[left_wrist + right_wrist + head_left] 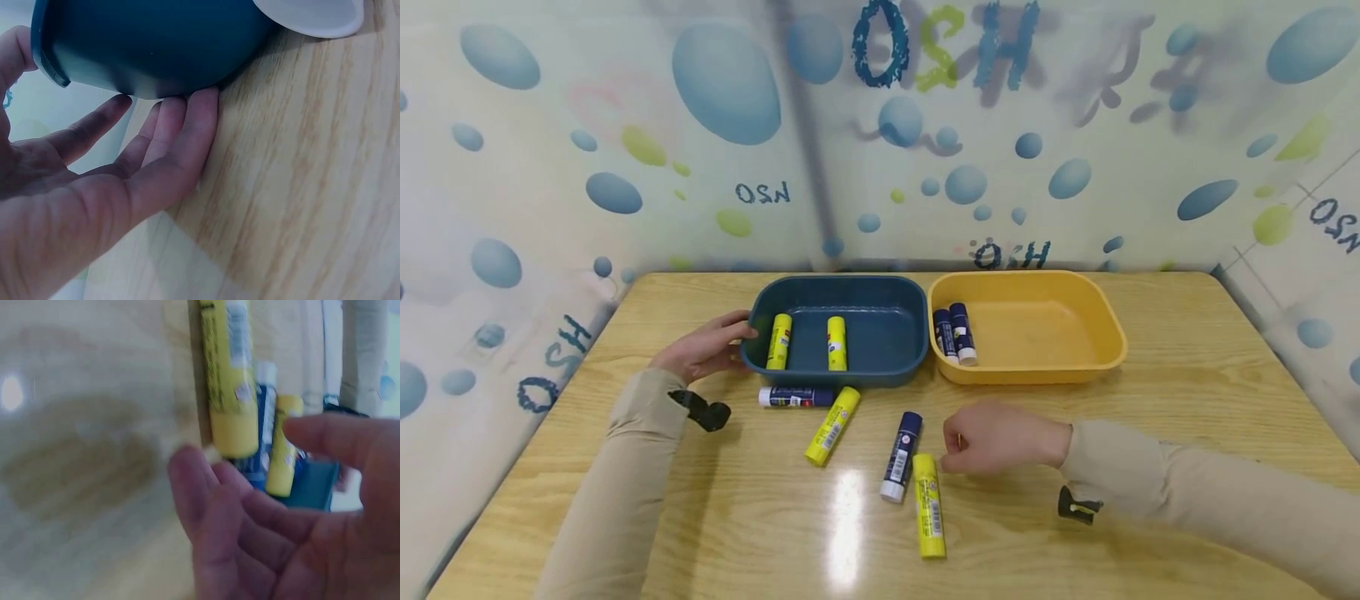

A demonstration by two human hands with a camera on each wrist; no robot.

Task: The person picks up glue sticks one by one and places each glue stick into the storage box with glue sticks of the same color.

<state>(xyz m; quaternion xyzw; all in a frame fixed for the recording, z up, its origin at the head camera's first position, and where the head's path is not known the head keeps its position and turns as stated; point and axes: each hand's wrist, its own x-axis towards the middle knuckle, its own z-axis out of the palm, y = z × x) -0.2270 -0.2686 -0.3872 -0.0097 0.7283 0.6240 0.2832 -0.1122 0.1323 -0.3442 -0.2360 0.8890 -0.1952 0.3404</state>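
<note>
My left hand (703, 346) grips the left end of the blue bin (835, 379), thumb at the rim and fingers (200, 119) against the outer wall. Inside that bin stand two yellow glue sticks (779, 342). Over the table my right hand (1003, 437) holds nothing, its fingers loosely curled. Closest to it lie a yellow glue stick (929, 506) and a navy glue stick with a white cap (901, 457). Farther left are another yellow glue stick (832, 427) and another navy one (796, 397), in front of the blue bin.
A yellow bin (1037, 377) adjoins the blue one on the right, with two navy glue sticks (962, 333) at its left end. Both bins stand at the back of the wooden table (760, 533), before a patterned curtain (880, 167).
</note>
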